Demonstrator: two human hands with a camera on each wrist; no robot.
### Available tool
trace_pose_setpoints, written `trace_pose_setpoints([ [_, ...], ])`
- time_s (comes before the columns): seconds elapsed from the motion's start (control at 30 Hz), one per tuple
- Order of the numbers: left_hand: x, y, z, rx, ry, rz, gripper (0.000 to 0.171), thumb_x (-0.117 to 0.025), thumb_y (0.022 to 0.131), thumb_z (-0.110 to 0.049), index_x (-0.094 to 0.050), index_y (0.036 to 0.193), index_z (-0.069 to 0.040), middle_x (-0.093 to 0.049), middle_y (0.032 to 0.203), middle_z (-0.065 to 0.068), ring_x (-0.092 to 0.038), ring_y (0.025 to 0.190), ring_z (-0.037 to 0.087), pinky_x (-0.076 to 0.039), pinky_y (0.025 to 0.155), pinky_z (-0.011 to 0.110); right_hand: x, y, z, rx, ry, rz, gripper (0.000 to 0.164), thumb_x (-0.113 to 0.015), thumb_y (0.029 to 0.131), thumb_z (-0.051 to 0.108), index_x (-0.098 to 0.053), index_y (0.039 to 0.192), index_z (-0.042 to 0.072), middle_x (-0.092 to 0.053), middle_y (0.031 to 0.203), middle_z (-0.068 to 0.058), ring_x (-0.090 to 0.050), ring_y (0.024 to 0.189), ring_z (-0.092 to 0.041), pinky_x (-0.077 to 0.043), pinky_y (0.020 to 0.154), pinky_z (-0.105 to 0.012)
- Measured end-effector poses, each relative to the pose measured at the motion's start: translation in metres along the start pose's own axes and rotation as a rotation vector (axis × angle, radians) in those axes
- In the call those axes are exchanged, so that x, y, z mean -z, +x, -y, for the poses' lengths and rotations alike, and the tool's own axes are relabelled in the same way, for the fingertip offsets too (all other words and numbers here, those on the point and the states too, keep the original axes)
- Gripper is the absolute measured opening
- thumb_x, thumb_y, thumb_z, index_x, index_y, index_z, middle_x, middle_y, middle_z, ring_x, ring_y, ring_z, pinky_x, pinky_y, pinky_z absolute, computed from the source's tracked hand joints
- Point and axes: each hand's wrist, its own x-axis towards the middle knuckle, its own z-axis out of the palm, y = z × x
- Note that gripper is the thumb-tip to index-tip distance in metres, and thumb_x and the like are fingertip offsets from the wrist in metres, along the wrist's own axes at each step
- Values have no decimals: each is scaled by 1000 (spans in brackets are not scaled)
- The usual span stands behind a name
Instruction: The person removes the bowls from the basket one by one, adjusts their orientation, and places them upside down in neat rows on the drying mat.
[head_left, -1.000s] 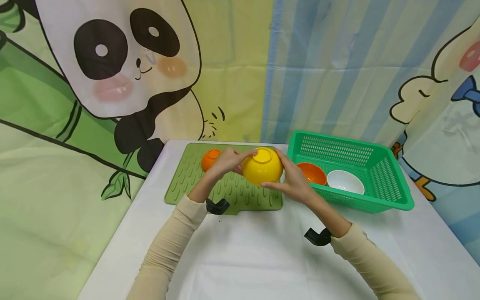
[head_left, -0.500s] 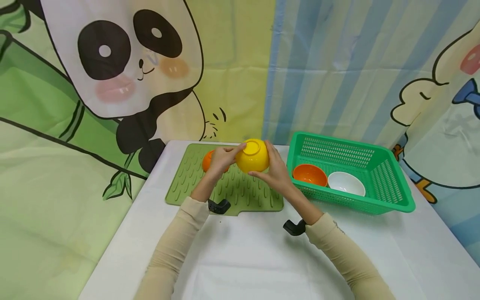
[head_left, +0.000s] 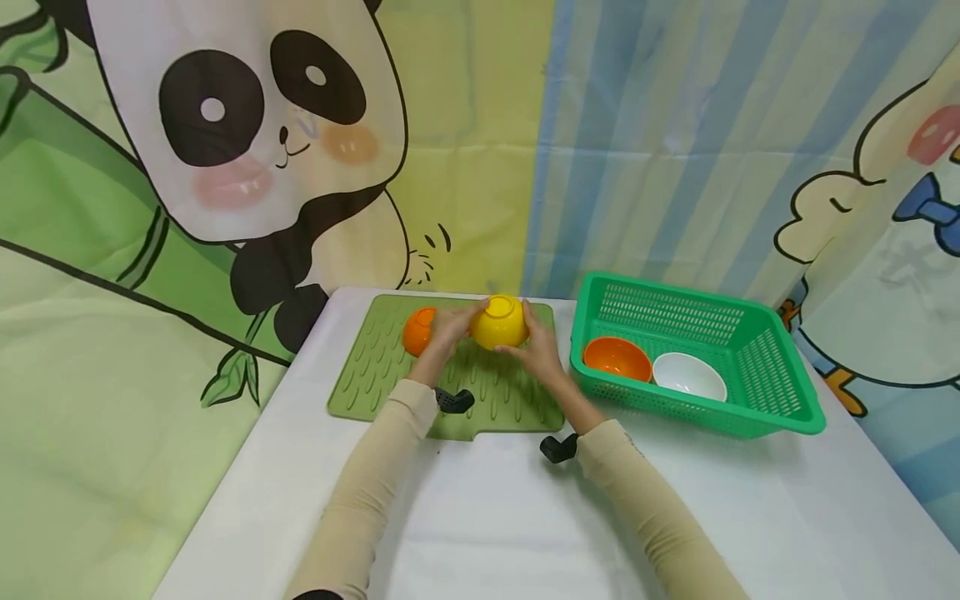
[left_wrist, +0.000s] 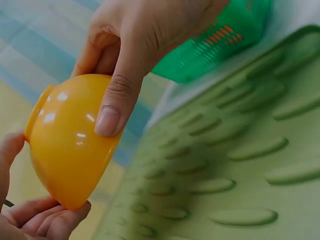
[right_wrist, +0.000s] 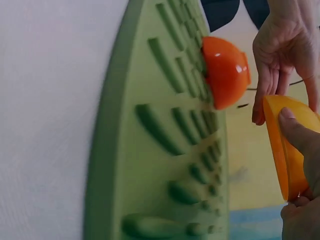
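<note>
Head view: the left hand (head_left: 452, 326) and right hand (head_left: 542, 352) are pinching one yellow bowl (head_left: 499, 328), base up, above one mat (head_left: 362, 367). One orange bowl (head_left: 417, 333) is resting there; one basket (head_left: 697, 414) is holding a second orange bowl (head_left: 617, 359) and one white bowl (head_left: 690, 377).

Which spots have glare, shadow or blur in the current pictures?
Left wrist: bright glare spots on the yellow bowl and a dark shadow across the green mat; right wrist: the mat's near edge looks blurred; head: faint soft shadows on the white table.
</note>
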Motion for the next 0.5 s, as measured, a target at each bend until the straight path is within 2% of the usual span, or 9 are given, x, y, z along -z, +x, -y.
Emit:
trace_pose_setpoints([
  [0.1,-7,10,12,-6,40,-25,72,-78,66,-52,-64,113,0,-62,114,13,-61,95,25,-51,86,40,-8,0,-12,-34,-1,4,95,-80,71,22,-23,142,-7,-28,145,-23,-36,128,-36,-32,104,-44],
  [0.23,-14,19,23,-16,69,-5,69,-75,69,-52,-64,114,-1,-62,115,13,-61,93,24,-52,82,38,-14,-1,-27,-74,-1,21,95,-80,71,22,-24,142,-6,-28,145,-22,-34,129,-35,-31,105,-44],
  [0.33,-18,24,30,-12,73,20,69,-74,70,-52,-64,115,-1,-62,115,14,-61,93,23,-52,81,36,-17,-2,-36,-95,-11,30,95,-80,70,22,-25,143,-5,-30,144,-21,-35,128,-35,-31,105,-44],
  [0.5,-22,29,36,8,89,16,69,-76,70,-51,-64,115,0,-62,114,13,-62,92,22,-54,78,34,-19,-2,-48,-108,-19,55,93,-80,71,24,-27,143,-3,-38,140,-21,-41,123,-36,-34,103,-45],
])
